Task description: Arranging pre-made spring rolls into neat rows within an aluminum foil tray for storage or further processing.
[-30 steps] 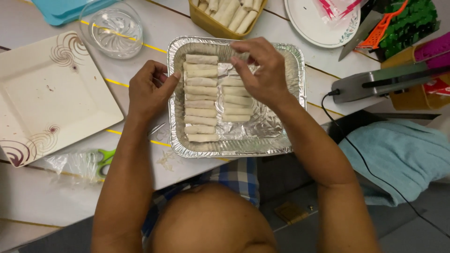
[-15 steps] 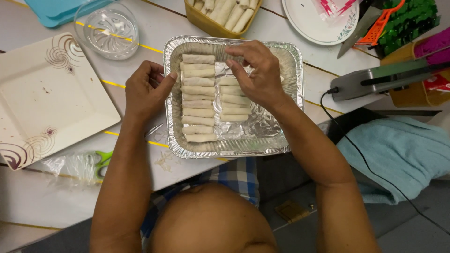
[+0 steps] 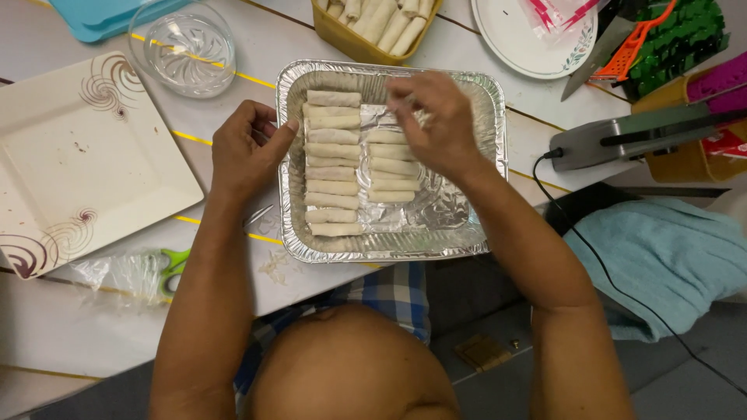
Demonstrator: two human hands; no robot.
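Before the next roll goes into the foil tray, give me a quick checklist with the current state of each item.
1. Rectangular aluminium foil tray flat on the white table: ok.
2. Left hand steadying the tray's left rim: ok, the thumb touches it.
3. Right hand over the top of the second column: ok; whether it holds a roll, cannot tell.
4. Left column of pale wrapped rolls lying straight and parallel: ok.
5. Room left in the tray: ok, bare foil shows on its right side and below the shorter second column.
6. Yellow container of spare rolls nearby: ok, just behind the tray.
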